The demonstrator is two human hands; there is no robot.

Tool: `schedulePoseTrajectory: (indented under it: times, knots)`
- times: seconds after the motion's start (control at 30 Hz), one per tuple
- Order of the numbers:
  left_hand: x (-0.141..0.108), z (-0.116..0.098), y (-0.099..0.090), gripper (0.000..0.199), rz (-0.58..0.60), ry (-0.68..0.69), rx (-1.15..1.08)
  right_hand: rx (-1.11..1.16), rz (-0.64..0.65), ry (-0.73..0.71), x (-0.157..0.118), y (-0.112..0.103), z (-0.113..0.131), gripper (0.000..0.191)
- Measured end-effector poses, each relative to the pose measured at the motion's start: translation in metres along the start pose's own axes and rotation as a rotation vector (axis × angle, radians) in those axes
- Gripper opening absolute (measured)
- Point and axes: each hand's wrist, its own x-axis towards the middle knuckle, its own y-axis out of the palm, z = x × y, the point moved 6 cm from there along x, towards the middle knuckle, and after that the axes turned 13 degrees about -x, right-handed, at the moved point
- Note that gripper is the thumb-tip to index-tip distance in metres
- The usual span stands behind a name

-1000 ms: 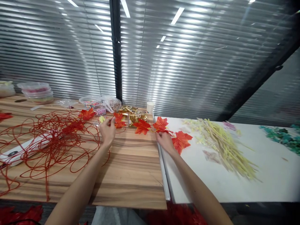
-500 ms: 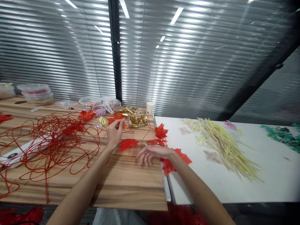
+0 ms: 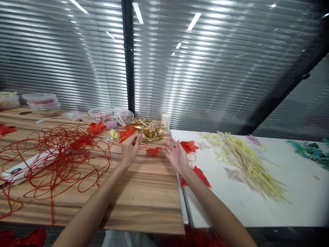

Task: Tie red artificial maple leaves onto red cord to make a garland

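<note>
**Red leaf string at your hands: left pinched, right spread**

Head view, the only one. Step in hand, my read: you're handling the leaf string [image 3: 189,146] where the wooden bench [image 3: 144,209] meets the white bench [image 3: 257,214]. One leaf [image 3: 153,151] lies between your hands on the wood; others are over the white side, the lowest [image 3: 202,176] partly behind your right forearm.

Left hand [image 3: 130,151]: fingers narrow, tips together. Can't tell what's in them; thin stem at most. Right hand [image 3: 177,156]: fingers wide, palm turned up, blurred, nothing visibly gripped. Can't tell if it touches the string.

Next move, my judgement: calls for your right fingers to narrow on the stem beside a leaf, left tips steady, so the string doesn't twist.

Around you: the red cord tangle [image 3: 61,157] sprawls left of your left hand, over a white bar [image 3: 28,166]. Its loops come near your left forearm; likely snag, same colour as the leaves. Gold packets [image 3: 152,133] are just beyond your hands, paper cup [image 3: 166,119] behind. Yellow strips [image 3: 249,168] limit room on the right.
</note>
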Motion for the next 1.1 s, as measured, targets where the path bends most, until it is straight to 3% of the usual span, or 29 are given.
schedulePoseTrajectory:
  times: [0.13, 0.23, 0.33, 0.57, 0.73, 0.97, 1.1]
  knots:
    - [-0.008, -0.008, 0.014, 0.027, 0.136, 0.087, 0.004, -0.275, -0.214, -0.203, -0.005, -0.010, 0.004, 0.037]
    - [-0.016, -0.014, 0.025, 0.025, 0.271, 0.174, 0.015, -0.544, -0.232, -0.341, -0.014, -0.003, 0.011, 0.043]
    - [-0.022, -0.019, 0.033, 0.025, 0.373, 0.227, 0.009, -0.667, -0.253, -0.396, -0.019, 0.000, 0.016, 0.044]
    - [-0.030, -0.024, 0.039, 0.025, 0.456, 0.307, 0.078, -0.712, -0.326, -0.441, -0.018, -0.004, 0.020, 0.052]
    - [-0.032, -0.023, 0.040, 0.024, 0.476, 0.325, 0.096, -0.732, -0.362, -0.377, -0.017, -0.006, 0.017, 0.060]
    - [-0.037, -0.021, 0.043, 0.023, 0.503, 0.395, 0.181, -0.756, -0.399, -0.288, -0.011, -0.016, 0.010, 0.041]
    - [-0.043, -0.024, 0.048, 0.023, 0.547, 0.483, 0.199, -0.606, -0.360, -0.259, -0.005, -0.018, 0.007, 0.039]
